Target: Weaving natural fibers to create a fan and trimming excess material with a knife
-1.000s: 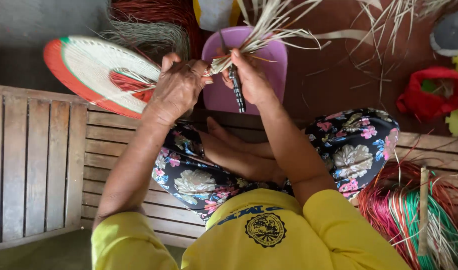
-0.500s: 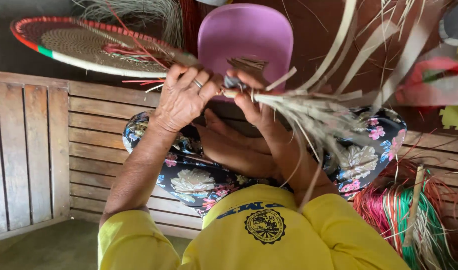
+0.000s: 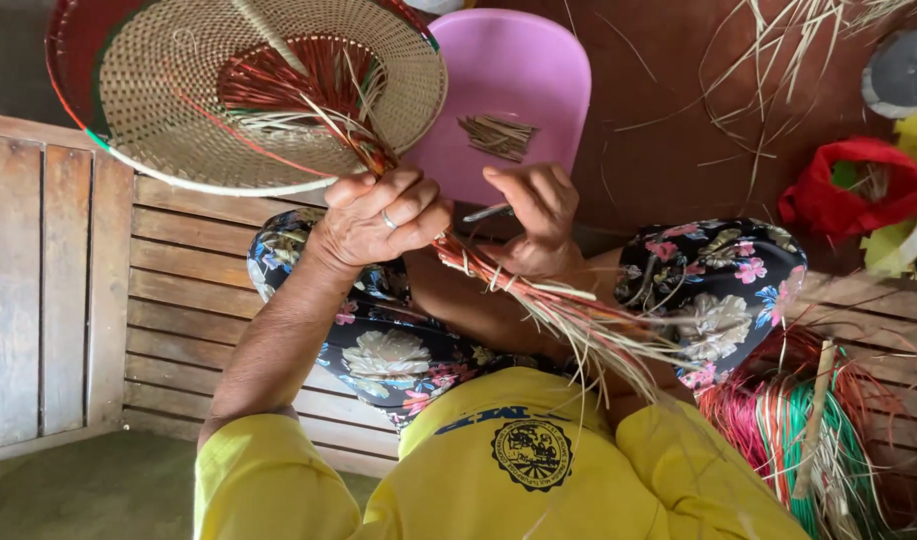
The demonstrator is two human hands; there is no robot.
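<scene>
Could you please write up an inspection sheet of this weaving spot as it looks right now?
Surface: slatted wooden platform, where the person sits cross-legged.
Job's things: round woven fan with red rim, raised; its loose strand bundle trails toward the lap.
Clutter: pink plastic stool with cut strips on it; red, green and pale dyed strands; red bag; straw scraps on the floor.
Hands: left hand is shut on the fan's neck; right hand holds a thin dark tool.
Cables: nothing seen.
Surroundings: brown floor, grey round object at the edge.
</scene>
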